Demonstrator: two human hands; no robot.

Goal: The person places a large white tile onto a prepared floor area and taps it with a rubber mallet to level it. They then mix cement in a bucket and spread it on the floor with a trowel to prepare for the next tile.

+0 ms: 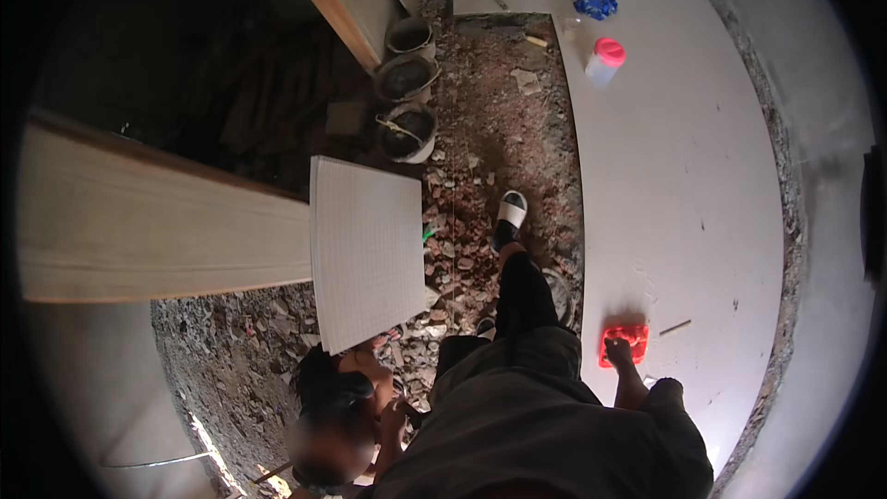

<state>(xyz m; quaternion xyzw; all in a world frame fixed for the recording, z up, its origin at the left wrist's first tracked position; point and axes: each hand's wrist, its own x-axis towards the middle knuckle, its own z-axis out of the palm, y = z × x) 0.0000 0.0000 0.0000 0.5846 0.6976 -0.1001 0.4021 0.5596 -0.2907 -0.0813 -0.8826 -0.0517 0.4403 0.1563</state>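
Observation:
My right hand (pixel 621 352) grips a red rectangular plastic object (pixel 637 337) on the large pale floor slabs (pixel 674 194), beside a thin stick (pixel 674 327). My left hand (pixel 394 414) is low left of my body, fingers closed by a dark object I cannot make out. A co-worker (pixel 337 388) crouches just left of it, under the edge of a pale stacked tile (pixel 365 249). My foot in a white-strapped sandal (pixel 511 212) stands on the strip of rubble (pixel 476 111) beside the slabs.
Three dark buckets (pixel 407 83) line the rubble beside leaning wooden boards (pixel 333 9). A long board (pixel 162 222) lies at left. A red-lidded container (pixel 605 60) and blue crumpled bag (pixel 596 5) sit on the far slabs. A wall (pixel 832 222) bounds the right.

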